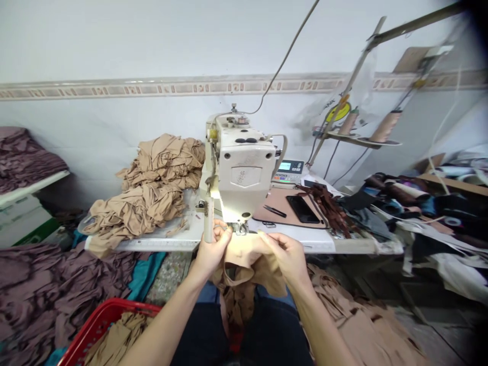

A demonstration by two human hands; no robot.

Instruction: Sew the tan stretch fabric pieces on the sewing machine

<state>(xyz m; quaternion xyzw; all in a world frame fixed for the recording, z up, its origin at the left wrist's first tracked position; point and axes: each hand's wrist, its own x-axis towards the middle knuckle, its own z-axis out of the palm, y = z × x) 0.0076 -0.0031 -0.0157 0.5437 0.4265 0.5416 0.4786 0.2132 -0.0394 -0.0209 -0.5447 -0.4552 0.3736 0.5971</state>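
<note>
A white sewing machine [246, 175] stands in front of me with its lamp lit over the needle area. Its presser foot [241, 229] is just above the far edge of a tan piece of fabric [244, 250]; whether it presses on the cloth is too small to tell. My left hand [216, 243] pinches the fabric's left edge, close to the upright guard at the machine's left. The right edge is pinched between thumb and fingers of my right hand [284, 251]. Below the hands the cloth hangs in folds toward my lap, with an opening in it.
A heap of tan fabric [163, 173] covers the table's left side. Tweezers [275, 211] and a black phone [302, 209] lie on a brown mat at right, beside brown strips [326, 206]. A red basket [125, 305] stands low left. Thread cones [387, 127] stand at upper right.
</note>
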